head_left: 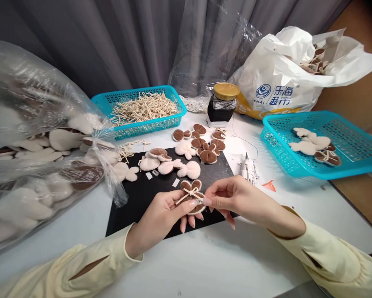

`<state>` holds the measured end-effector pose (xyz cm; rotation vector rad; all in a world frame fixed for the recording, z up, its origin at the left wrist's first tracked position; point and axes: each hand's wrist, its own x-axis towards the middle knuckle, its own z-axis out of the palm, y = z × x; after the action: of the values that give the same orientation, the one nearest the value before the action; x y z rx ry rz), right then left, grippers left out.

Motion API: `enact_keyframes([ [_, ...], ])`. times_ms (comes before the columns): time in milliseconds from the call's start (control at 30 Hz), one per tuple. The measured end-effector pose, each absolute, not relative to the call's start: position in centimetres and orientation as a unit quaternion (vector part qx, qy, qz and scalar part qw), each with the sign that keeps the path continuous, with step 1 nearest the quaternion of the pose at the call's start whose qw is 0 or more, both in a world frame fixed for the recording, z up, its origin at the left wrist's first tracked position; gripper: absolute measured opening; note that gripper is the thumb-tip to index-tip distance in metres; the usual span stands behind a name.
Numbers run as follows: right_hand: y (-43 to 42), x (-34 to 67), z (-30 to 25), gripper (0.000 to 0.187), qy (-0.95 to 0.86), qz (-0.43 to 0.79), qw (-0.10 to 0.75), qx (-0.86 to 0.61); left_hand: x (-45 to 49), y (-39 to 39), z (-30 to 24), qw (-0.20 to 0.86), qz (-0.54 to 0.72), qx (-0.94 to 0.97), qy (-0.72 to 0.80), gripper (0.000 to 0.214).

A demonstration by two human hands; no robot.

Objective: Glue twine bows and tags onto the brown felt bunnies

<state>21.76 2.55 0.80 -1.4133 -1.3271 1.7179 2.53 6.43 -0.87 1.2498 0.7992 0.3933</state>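
Observation:
My left hand [161, 215] holds a brown, bunny-shaped plush patch [190, 194] with pale edges and a cream cord bow [192, 192], its thumb on the front and fingers behind. My right hand [232, 198] is at the patch's right side, thumb and forefinger pinched at a small white label [200, 200] with dark print. The label lies on the patch's front between both thumbs. Whether the right fingertips also grip the patch edge is hidden. Beneath the hands is a black mat [133, 207], with loose white labels [176, 182] and white plush bunny pieces [189, 169] beyond.
A teal basket [142, 126] of cream cord bows stands at the back, a second teal basket [297, 167] with bunny pieces at right. Clear plastic bag [49, 182] fills the left. Gold-lidded jar [226, 91], white shopping bag [275, 78] and thread snips [246, 167] lie beyond my hands.

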Motion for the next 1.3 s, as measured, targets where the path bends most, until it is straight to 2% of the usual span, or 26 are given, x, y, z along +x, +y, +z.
enact_keyframes([
  [500, 2.2, 21.7, 0.3, 0.02, -0.503, 0.643, 0.263, -0.514, 2.2, 5.8, -1.3, 0.729, 0.179, 0.556, 0.357, 0.018],
  [600, 2.8, 22.0, 1.0, 0.022, -0.498, 0.634, 0.295, -0.512, 2.2, 6.0, -1.2, 0.742, 0.195, 0.548, 0.333, 0.022],
  [767, 6.8, 24.4, 2.8, 0.024, -0.475, 0.563, 0.414, -0.535, 2.3, 6.5, -0.9, 0.767, 0.238, 0.513, 0.304, 0.041],
  [933, 9.5, 26.0, 2.6, 0.028, -0.443, 0.569, 0.45, -0.526, 2.2, 6.4, -0.6, 0.757, 0.238, 0.51, 0.332, 0.032],
  [1133, 5.3, 24.1, 2.8, 0.03, -0.398, 0.613, 0.453, -0.511, 2.2, 6.4, -1.4, 0.74, 0.233, 0.535, 0.333, 0.026],
  [1300, 1.5, 22.0, 3.8, 0.023, -0.384, 0.681, 0.432, -0.45, 2.0, 6.3, -1.5, 0.725, 0.226, 0.559, 0.332, 0.025],
])
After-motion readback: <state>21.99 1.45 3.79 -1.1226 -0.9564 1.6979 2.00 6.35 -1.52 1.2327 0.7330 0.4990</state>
